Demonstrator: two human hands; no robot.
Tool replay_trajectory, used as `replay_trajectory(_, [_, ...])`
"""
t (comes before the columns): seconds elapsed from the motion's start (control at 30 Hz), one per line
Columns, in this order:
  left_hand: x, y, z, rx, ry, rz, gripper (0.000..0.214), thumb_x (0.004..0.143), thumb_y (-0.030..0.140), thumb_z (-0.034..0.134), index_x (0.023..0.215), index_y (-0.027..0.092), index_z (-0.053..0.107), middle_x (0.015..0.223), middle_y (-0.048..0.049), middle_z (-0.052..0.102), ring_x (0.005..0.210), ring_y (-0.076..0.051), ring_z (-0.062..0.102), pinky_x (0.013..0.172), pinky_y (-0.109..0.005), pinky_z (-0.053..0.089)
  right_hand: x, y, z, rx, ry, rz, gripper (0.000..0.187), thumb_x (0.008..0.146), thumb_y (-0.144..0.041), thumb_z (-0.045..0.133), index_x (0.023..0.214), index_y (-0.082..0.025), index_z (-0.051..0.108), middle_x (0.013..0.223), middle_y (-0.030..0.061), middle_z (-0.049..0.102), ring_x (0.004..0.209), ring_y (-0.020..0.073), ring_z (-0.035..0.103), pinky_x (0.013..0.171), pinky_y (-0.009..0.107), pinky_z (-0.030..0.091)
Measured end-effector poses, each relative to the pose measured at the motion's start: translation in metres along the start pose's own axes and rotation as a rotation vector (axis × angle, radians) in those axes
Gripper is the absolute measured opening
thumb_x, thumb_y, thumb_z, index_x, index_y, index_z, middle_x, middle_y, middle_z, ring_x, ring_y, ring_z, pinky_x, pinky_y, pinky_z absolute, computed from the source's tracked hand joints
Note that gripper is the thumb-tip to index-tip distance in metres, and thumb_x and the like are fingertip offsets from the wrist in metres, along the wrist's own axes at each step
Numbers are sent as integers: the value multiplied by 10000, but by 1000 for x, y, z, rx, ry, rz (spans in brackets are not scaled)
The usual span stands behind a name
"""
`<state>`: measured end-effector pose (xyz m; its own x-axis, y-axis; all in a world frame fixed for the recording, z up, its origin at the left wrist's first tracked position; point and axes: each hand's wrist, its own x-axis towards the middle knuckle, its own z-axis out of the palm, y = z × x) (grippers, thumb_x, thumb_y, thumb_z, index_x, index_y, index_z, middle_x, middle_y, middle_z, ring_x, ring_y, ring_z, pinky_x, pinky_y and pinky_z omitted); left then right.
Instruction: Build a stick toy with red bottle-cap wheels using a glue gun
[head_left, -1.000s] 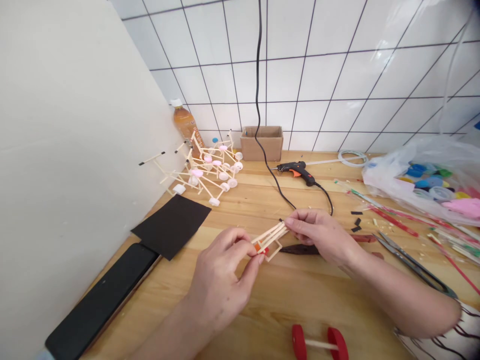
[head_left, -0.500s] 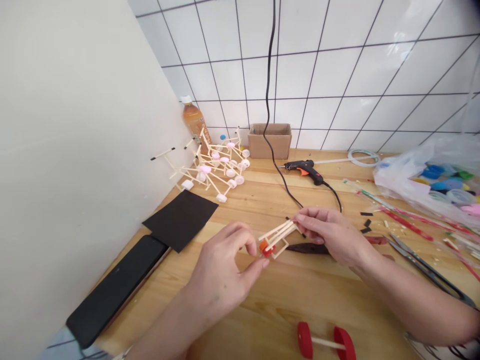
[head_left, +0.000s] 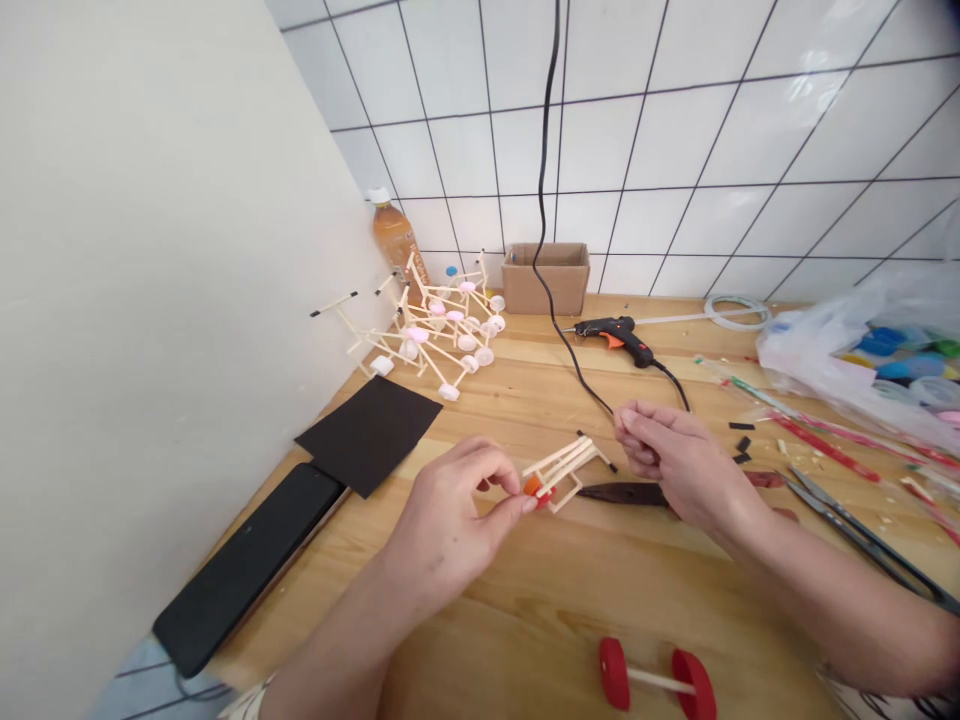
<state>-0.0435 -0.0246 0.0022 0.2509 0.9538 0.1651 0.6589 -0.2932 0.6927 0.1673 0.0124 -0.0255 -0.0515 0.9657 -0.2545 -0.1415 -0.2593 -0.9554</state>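
Note:
My left hand (head_left: pixel 454 515) grips a small frame of pale wooden sticks (head_left: pixel 564 472) by its near end, where an orange-red piece (head_left: pixel 534 487) shows between my fingertips. My right hand (head_left: pixel 679 462) is now apart from the frame, a little to its right, with the fingers curled together and nothing visible in them. Below that hand lies a dark flat blade-shaped tool (head_left: pixel 622 492). A black-tipped stick pokes from the frame's far end.
Wooden tabletop (head_left: pixel 525 400) holds stick models with white wheels (head_left: pixel 442 335), a black glue gun (head_left: pixel 615 340), black sheet (head_left: pixel 367 435), red-wheeled axle (head_left: pixel 656 680), scissors (head_left: pixel 862 535), bag of bottle caps (head_left: pixel 862 360), cardboard box (head_left: pixel 546 280), and a black cable (head_left: pixel 570 345).
My right hand has let go of the stick frame and moved right, away from it. My left hand still holds the frame. The view has shifted slightly.

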Motion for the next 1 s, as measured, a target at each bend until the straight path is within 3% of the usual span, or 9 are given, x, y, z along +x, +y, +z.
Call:
replay_trajectory(0.27, [7,-2,-6,-119,-59,-148,104,707,174,610,617,156,561,654,19,602,632,-108,544,613,-210,407,0,3,-3,53,-2,-45,297,739,-325,561,550,-195,371,511,-86,241,432,54,169,386,186,129])
replay_trajectory(0.47, [7,-1,-10,-225,-191,-203,121,656,207,661,617,148,564,619,24,581,626,-110,524,605,-210,397,-4,2,-4,-86,68,-220,461,761,-437,570,467,-199,307,458,-81,252,420,51,175,396,221,140])
replay_trajectory(0.57, [7,-1,-10,-258,-226,-225,131,649,221,664,624,148,559,625,22,574,622,-110,510,590,-211,389,-6,0,-4,-116,52,-218,476,720,-496,600,442,-189,365,430,-75,291,407,47,202,400,224,159])
replay_trajectory(0.73, [8,-3,-10,-270,-218,-265,185,609,230,683,615,149,517,620,26,545,598,-105,479,558,-209,367,-11,-6,-2,-152,-48,-184,336,643,-469,665,598,-153,562,496,-40,464,433,56,328,414,209,212])
replay_trajectory(1.0, [9,-9,-9,-261,-270,-280,225,635,306,672,645,155,505,608,27,537,583,-108,474,540,-210,342,-37,-3,-1,-350,-129,-218,279,721,-415,592,622,-166,513,511,-48,465,443,60,329,426,217,231])
